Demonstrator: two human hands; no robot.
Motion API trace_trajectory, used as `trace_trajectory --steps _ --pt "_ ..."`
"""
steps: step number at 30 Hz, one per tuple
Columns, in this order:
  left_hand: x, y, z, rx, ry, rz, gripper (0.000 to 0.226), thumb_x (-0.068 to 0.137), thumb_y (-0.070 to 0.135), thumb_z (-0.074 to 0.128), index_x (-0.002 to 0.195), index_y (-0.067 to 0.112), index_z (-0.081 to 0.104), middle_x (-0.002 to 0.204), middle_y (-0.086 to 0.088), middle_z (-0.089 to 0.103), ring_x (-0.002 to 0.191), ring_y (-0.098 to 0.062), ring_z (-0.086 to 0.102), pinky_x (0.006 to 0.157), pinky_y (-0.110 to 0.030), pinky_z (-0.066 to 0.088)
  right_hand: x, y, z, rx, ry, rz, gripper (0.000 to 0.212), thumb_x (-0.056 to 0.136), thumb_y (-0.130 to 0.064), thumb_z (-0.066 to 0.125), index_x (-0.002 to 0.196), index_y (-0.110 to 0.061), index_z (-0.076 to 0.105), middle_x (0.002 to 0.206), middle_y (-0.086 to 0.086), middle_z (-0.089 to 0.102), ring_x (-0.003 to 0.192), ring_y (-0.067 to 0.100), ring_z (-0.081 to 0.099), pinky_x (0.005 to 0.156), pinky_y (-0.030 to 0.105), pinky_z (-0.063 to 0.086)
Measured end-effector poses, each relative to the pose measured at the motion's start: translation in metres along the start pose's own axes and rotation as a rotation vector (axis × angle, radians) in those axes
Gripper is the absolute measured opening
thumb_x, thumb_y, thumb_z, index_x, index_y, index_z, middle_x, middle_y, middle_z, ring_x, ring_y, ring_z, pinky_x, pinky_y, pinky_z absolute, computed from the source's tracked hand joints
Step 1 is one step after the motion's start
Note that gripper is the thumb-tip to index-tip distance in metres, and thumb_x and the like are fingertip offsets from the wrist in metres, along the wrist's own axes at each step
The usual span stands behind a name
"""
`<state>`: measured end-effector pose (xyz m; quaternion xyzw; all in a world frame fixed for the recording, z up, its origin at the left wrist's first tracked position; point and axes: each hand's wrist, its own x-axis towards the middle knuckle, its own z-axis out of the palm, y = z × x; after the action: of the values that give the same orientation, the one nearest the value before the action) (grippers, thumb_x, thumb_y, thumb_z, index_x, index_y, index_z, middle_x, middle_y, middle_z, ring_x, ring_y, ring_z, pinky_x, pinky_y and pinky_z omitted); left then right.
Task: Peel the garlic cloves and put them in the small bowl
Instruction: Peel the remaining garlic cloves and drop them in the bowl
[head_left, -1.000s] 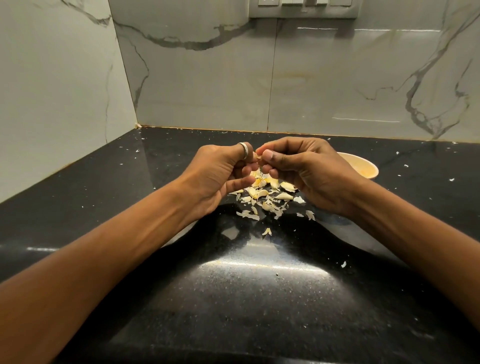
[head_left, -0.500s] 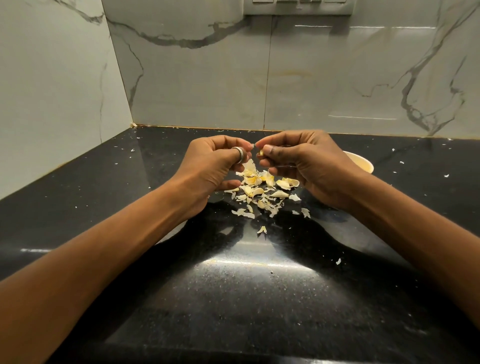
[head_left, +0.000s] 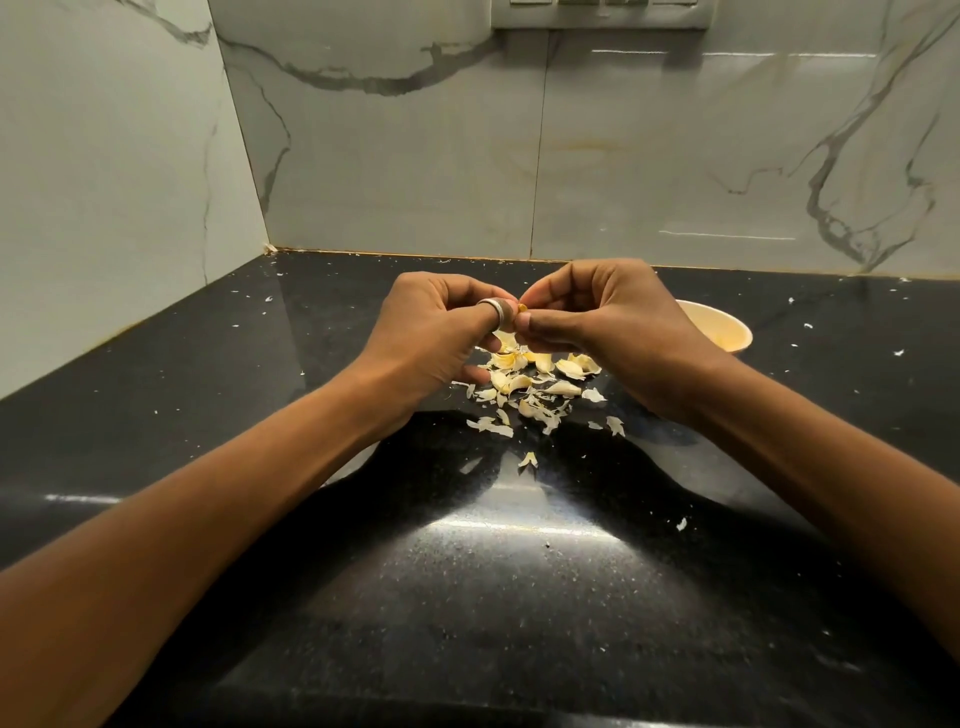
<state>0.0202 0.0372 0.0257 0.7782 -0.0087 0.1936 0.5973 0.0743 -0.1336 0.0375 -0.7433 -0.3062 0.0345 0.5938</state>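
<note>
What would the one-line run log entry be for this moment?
step: peeling | left hand: pinches garlic clove | right hand: pinches same clove | garlic pile: on countertop below hands | small bowl: behind right hand

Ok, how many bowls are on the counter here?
1. The small bowl stands on the counter behind the right hand, partly covered by it; another could be hidden from view.

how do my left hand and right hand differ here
The left hand wears a silver ring; the right hand shows none. The right hand covers part of the small cream bowl; the left hand covers none of it. Both pinch a small yellowish garlic clove above the pale peel scraps.
</note>
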Motion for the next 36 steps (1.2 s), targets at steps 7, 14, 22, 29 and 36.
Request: trace_trajectory --steps 7,14,22,29,36 --pt "0.000 -0.001 0.000 0.075 -0.001 0.054 0.006 0.092 0.012 0.070 0.090 0.013 0.075 0.080 -0.004 0.073 0.070 -0.008 0.068 0.054 -0.032 0.060 0.004 0.009 -0.001 -0.402 0.088 -0.212 0.007 0.086 -0.012 0.079 0.092 -0.013 0.075 0.082 0.000 0.076 0.076 0.013 0.074 0.075 0.037 0.062" --pt "-0.001 -0.004 0.004 0.111 -0.003 0.043 0.008 0.095 0.015 0.068 0.090 0.016 0.073 0.081 -0.011 0.071 0.072 -0.011 0.067 0.054 -0.031 0.059 0.004 0.014 0.006 -0.535 0.177 -0.350 0.008 0.083 -0.008 0.077 0.085 -0.015 0.077 0.074 -0.006 0.073 0.069 0.007 0.068 0.062 0.022 0.054" --pt "-0.003 -0.002 0.010 0.036 -0.004 -0.054 0.014 0.100 0.012 0.059 0.091 0.013 0.070 0.082 -0.006 0.063 0.074 -0.010 0.063 0.052 -0.026 0.057 0.004 0.015 0.009 -0.573 0.184 -0.399 0.008 0.083 -0.006 0.077 0.086 -0.013 0.079 0.077 -0.003 0.074 0.071 0.008 0.068 0.065 0.027 0.055" --pt "-0.001 0.001 0.010 -0.040 -0.038 -0.151 0.017 0.100 0.012 0.057 0.091 0.007 0.070 0.081 -0.005 0.057 0.073 -0.009 0.057 0.050 -0.022 0.054 0.005 0.015 0.007 -0.473 0.146 -0.305 0.010 0.086 -0.009 0.079 0.095 -0.010 0.075 0.082 -0.001 0.074 0.071 0.009 0.071 0.070 0.030 0.060" --pt "0.003 0.001 0.009 -0.107 -0.049 -0.251 0.021 0.099 0.019 0.058 0.088 0.006 0.070 0.078 -0.002 0.058 0.066 -0.007 0.055 0.051 -0.023 0.052 0.002 0.012 0.005 -0.347 0.069 -0.217 0.009 0.088 -0.008 0.076 0.096 -0.009 0.075 0.085 0.006 0.076 0.079 0.018 0.074 0.078 0.038 0.062"
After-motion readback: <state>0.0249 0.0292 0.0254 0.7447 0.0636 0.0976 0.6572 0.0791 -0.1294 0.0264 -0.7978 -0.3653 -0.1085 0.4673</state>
